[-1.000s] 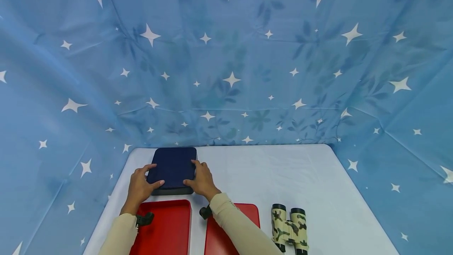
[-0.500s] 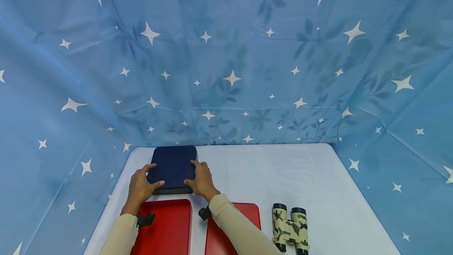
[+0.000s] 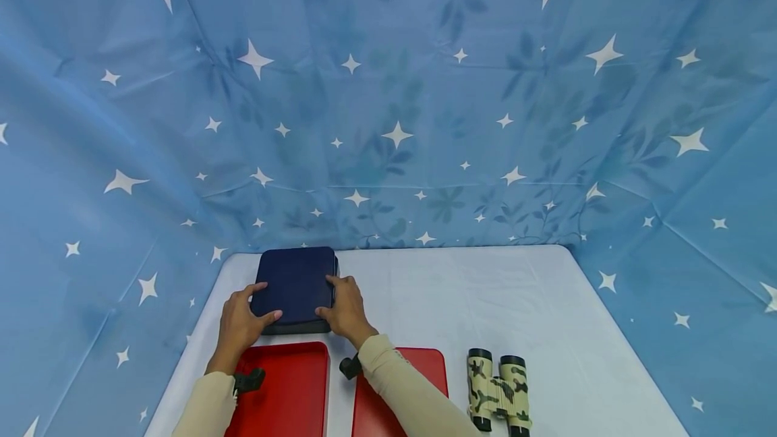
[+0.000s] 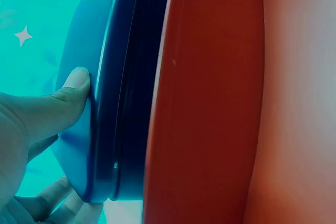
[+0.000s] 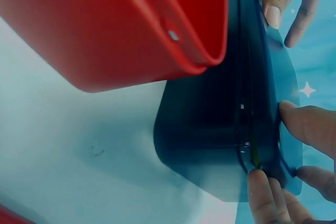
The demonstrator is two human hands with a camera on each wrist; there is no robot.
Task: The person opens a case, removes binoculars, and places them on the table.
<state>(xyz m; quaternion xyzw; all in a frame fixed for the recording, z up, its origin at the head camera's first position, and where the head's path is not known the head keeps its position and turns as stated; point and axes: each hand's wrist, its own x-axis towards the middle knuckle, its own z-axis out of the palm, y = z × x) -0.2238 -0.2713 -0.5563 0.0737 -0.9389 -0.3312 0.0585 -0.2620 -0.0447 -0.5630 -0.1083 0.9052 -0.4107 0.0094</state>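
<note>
A dark blue lid (image 3: 293,285) covers a dark box (image 3: 299,329) at the back left of the white table. My left hand (image 3: 239,319) grips the lid's left side, thumb near the front corner on top, as the left wrist view also shows. On the opposite side my right hand (image 3: 349,309) holds the lid with its thumb on top and fingertips at the rim. In the right wrist view, the lid (image 5: 265,77) sits slightly askew, and a narrow gap with a yellow-green strip shows between it and the box (image 5: 205,124) near the right fingertips.
An open red box (image 3: 282,390) stands just in front of the dark box, under my left forearm. Right of it lies a red lid (image 3: 425,363), partly hidden by my right sleeve. Camouflage binoculars (image 3: 499,393) lie farther right. Blue star-patterned cloth (image 3: 397,154) surrounds the table.
The dark blue lid has shifted slightly left and back in both hands, so the box's rim shows along the right side. The red box, red lid and binoculars have stayed put.
</note>
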